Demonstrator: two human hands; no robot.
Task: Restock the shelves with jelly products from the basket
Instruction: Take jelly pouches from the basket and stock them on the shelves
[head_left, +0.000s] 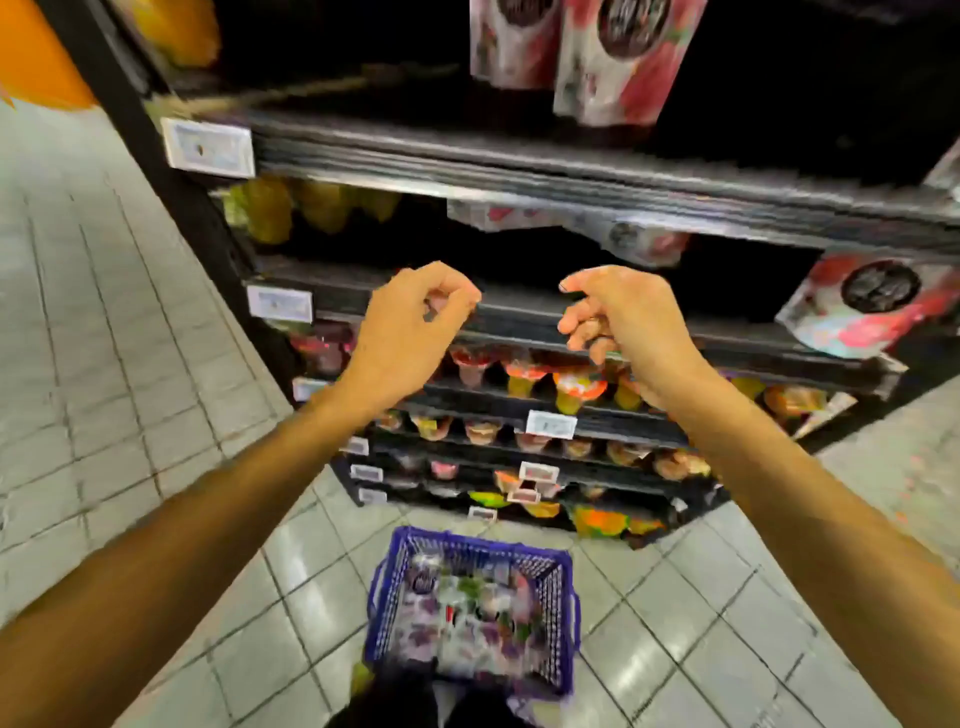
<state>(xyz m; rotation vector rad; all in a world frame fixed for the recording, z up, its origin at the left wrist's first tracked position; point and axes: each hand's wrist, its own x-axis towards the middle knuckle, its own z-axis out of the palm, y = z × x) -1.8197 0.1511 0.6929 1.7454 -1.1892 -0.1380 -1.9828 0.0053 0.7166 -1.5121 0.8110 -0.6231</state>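
Hovering by the shelf (519, 312), each grip loosely curled on nothing, the left hand (415, 322) and right hand (618, 312) hang equally far above the blue basket (467, 541) straight below them.

Blue plastic basket (563, 613); glossy floor tiles (691, 613); glossy pouches (621, 57).

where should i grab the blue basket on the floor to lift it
Probably by the loop handles on its left and right walls, reaching down from above on both sides: the basket sits upright on the floor, and packets fill its open top.
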